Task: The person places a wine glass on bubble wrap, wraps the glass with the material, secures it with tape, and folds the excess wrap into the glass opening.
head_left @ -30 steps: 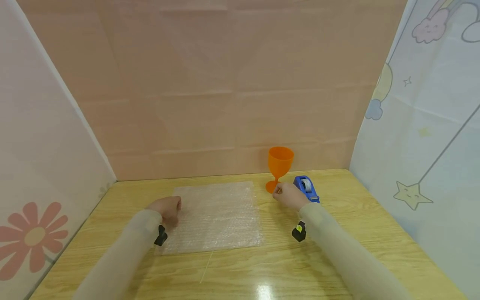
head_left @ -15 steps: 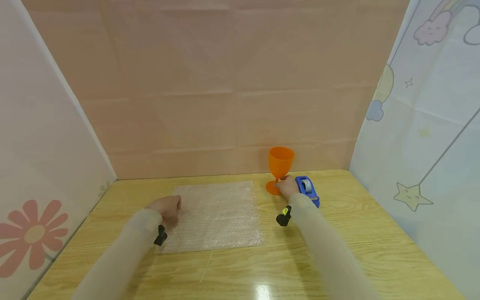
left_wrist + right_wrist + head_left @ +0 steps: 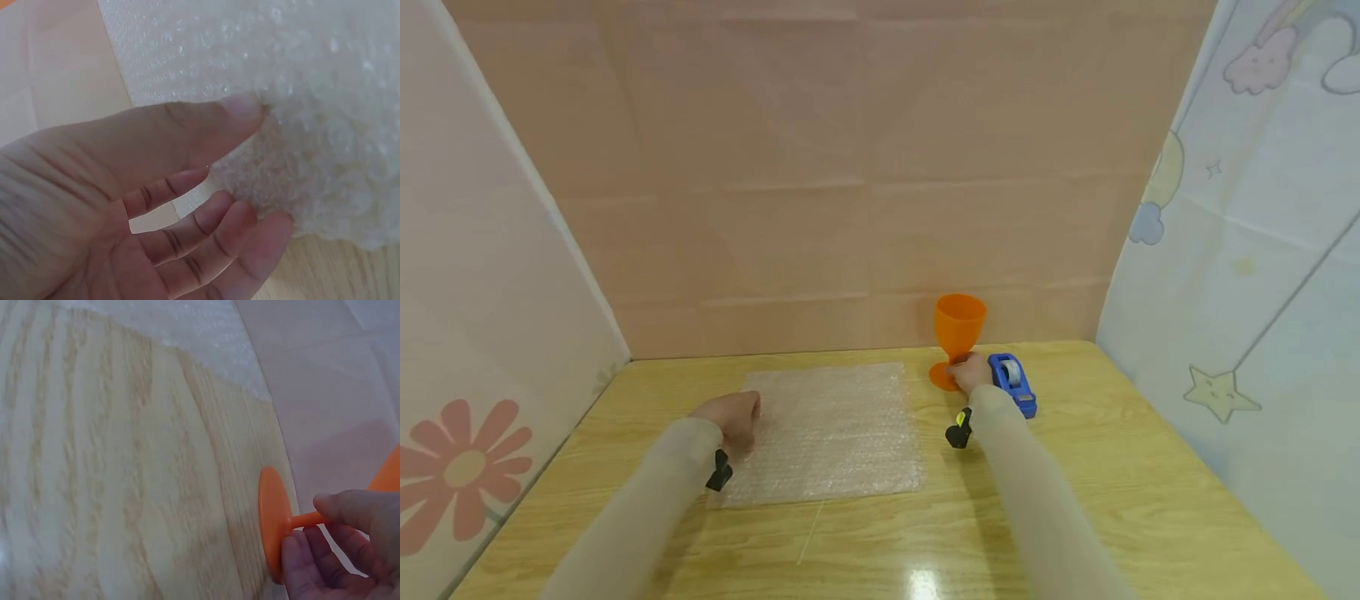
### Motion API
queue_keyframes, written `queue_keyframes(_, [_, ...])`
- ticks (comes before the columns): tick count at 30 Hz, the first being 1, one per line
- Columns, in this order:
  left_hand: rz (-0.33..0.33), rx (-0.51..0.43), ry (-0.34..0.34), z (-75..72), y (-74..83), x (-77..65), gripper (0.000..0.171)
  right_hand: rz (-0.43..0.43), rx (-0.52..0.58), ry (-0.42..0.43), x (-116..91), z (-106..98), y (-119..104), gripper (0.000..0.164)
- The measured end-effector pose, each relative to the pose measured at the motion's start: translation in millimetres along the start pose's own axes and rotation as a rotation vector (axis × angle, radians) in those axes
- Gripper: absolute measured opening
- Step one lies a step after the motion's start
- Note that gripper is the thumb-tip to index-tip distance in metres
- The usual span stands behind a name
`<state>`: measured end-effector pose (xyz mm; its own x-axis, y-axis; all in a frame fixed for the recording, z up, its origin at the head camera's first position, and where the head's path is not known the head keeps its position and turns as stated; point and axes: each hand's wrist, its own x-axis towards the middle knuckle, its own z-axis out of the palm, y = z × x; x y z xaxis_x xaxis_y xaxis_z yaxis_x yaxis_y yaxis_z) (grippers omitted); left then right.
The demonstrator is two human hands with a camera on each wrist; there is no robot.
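An orange goblet (image 3: 959,323) stands upright at the back of the table. Its stem is between the thumb and fingers of my right hand (image 3: 973,372); in the right wrist view the round foot (image 3: 272,524) shows beside my fingertips, close to the tabletop. A flat sheet of clear bubble wrap (image 3: 835,433) lies left of the goblet. At its left edge rests my left hand (image 3: 730,415). The left wrist view has the thumb (image 3: 187,128) over the bubble wrap, apart from the loosely bent fingers, with nothing pinched between them.
A blue tape dispenser (image 3: 1013,385) sits just right of my right hand. A thin pale strip (image 3: 809,533) lies in front of the bubble wrap. The wooden table (image 3: 1120,492) meets a pinkish cloth wall (image 3: 775,208) behind and patterned side panels.
My right hand has gone from in front of the goblet's foot, fingers bunched, up to the stem and now grips it. The goblet and my left hand stay in place.
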<state>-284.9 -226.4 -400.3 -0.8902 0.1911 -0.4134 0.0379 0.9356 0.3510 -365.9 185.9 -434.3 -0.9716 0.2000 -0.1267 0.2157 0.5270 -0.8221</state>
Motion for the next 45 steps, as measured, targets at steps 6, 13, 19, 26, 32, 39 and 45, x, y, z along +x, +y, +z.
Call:
queue_keyframes(6, [0.001, -0.002, -0.005, 0.1, -0.7, 2.0, 0.038, 0.002, 0.003, -0.001, 0, 1, 1, 0.034])
queue_keyframes(13, [-0.008, -0.015, -0.007, -1.5, 0.6, 2.5, 0.036, -0.019, -0.026, 0.059, 4, 2, 5, 0.030])
queue_keyframes(19, [-0.018, -0.024, -0.016, 0.0, 1.5, 3.1, 0.036, -0.036, -0.016, 0.084, 4, 1, 8, 0.027])
queue_keyframes(26, [-0.002, -0.022, -0.028, 0.9, -0.6, 5.9, 0.037, -0.074, 0.006, 0.067, 5, -3, 11, 0.027])
queue_keyframes(32, [0.001, -0.022, -0.029, -0.8, -1.0, 7.1, 0.039, -0.145, 0.001, -0.008, 3, -16, 8, 0.025])
queue_keyframes(39, [-0.008, -0.011, -0.038, -3.8, 0.7, 2.7, 0.040, -0.249, 0.047, -0.168, -21, -36, -13, 0.026])
queue_keyframes(45, [-0.003, -0.031, -0.035, -5.9, 2.2, 0.1, 0.039, -0.299, 0.053, -0.221, -42, -53, -26, 0.025])
